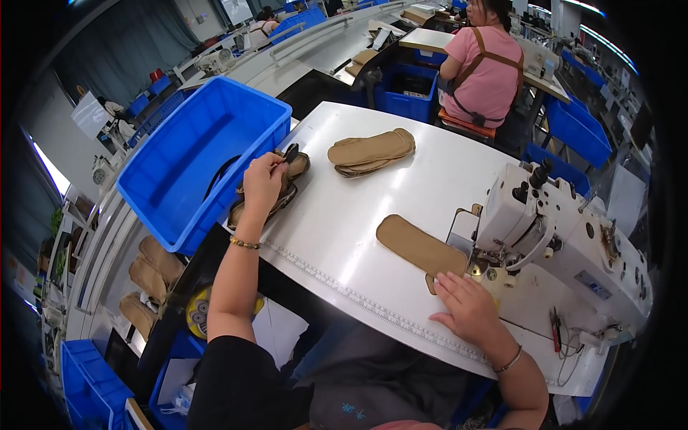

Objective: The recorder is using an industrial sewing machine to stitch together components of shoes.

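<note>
My left hand (263,175) pinches a small dark piece (290,153) above a pile of brown and dark pieces (279,202) beside the blue bin's right wall. My right hand (462,307) rests its outstretched fingers on the near end of a long tan fabric pad (413,242), next to the needle area of a white sewing machine (545,236). A smaller tan piece shows partly from under that pad. A stack of tan oval pads (370,149) lies on the white tabletop (344,244) toward the back.
An empty blue bin (147,204) with a dark strap stands at left. A co-worker (481,75) in pink sits beyond the table. Red-handled snips (555,331) lie right of my right hand. More tan pads (150,276) and blue crates (93,383) are at lower left.
</note>
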Demonstrator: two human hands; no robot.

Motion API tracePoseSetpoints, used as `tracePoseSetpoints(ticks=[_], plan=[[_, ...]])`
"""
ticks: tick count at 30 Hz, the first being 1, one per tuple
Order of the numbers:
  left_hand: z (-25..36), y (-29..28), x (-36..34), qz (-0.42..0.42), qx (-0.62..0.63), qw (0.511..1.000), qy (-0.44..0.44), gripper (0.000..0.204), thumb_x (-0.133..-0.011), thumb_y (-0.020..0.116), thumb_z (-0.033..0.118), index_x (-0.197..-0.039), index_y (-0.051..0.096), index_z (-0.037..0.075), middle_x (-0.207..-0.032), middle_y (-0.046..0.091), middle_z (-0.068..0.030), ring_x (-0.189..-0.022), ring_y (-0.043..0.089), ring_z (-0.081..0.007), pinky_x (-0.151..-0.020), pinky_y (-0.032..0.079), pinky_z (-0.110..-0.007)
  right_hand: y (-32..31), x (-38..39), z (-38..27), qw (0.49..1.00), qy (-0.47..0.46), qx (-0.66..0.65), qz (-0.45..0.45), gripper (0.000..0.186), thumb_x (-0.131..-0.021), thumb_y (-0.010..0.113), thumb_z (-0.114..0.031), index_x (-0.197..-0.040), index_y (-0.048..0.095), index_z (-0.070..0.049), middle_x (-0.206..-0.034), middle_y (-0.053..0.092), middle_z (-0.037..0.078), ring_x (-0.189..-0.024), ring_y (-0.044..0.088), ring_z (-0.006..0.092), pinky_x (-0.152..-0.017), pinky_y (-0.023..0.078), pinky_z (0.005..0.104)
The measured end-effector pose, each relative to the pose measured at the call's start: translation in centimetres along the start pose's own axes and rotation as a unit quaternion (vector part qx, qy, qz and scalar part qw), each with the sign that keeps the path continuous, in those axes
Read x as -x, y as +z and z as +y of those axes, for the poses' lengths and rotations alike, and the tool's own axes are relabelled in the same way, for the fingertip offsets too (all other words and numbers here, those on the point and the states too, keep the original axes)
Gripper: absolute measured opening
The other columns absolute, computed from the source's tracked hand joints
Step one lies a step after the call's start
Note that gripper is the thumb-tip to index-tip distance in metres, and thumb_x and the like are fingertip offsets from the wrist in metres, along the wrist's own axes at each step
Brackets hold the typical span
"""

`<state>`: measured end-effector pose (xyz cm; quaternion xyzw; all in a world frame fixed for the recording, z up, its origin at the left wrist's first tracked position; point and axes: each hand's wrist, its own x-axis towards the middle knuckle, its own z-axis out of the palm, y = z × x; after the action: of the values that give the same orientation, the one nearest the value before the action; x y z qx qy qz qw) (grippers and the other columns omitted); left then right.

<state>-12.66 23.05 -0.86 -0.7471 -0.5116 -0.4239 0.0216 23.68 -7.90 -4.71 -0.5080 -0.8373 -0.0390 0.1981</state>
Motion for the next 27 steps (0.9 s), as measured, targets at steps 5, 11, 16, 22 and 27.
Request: tracePoseSetpoints(ticks=[5,11,16,22,27], plan=[[3.6,-4.5,-0.5,0.027,0.205,0.978,-0.029,0.017,-0.099,0.061,0.015,-0.091,0.066,0.000,-0.077,0.063,-0.0020,-0.066,0.053,-0.0043,-0.062,0.043,-0.023,0.2,-0.5,-0.1,1.000,-0.016,0.002,-0.003,0.057,-0.075,0.078,-0.037,-0.117,0.065,-0.001,-0.127,0.064,0.015,-0.116,0.061,0.0318,-0.098,0.047,0.0450],[14.4,-4.6,4.5,-0.154,0.588,0.782,-0.140,0.022,-0.106,0.049,0.034,-0.100,0.058,0.015,-0.078,0.047,0.0113,-0.069,0.041,0.0008,-0.057,0.033,-0.018,-1.2,0.5,-0.9,0.993,-0.019,-0.111,0.029,0.056,-0.072,0.083,-0.027,-0.116,0.065,0.001,-0.126,0.063,0.018,-0.114,0.060,0.0349,-0.095,0.049,0.0457],[20.7,-0.1,10.7,-0.288,0.757,0.536,-0.238,0.024,-0.106,0.046,0.037,-0.099,0.050,0.014,-0.089,0.053,0.0060,-0.080,0.053,-0.0023,-0.071,0.048,-0.022,-0.3,1.2,-3.2,0.895,0.151,-0.420,0.011,0.072,-0.070,0.087,-0.026,-0.129,0.056,0.001,-0.124,0.064,0.014,-0.114,0.061,0.0278,-0.098,0.048,0.0402],[22.2,-0.1,12.0,-0.322,0.806,0.375,-0.324,0.034,-0.108,0.038,0.039,-0.115,0.055,0.010,-0.112,0.062,-0.0019,-0.093,0.061,-0.0097,-0.082,0.053,-0.029,-1.9,1.6,-2.8,0.682,0.290,-0.672,-0.003,0.052,-0.079,0.081,-0.022,-0.119,0.063,0.005,-0.111,0.069,0.010,-0.106,0.064,0.0194,-0.096,0.049,0.0356],[18.1,-0.6,12.7,-0.530,0.784,0.246,-0.212,0.076,-0.101,0.026,0.067,-0.104,0.058,-0.002,-0.095,0.064,-0.0057,-0.088,0.061,-0.0110,-0.079,0.050,-0.027,-1.4,2.1,-0.7,0.598,0.284,-0.742,0.105,0.033,-0.071,0.087,-0.014,-0.091,0.064,0.000,-0.088,0.072,0.006,-0.077,0.065,0.0115,-0.074,0.052,0.0266]])
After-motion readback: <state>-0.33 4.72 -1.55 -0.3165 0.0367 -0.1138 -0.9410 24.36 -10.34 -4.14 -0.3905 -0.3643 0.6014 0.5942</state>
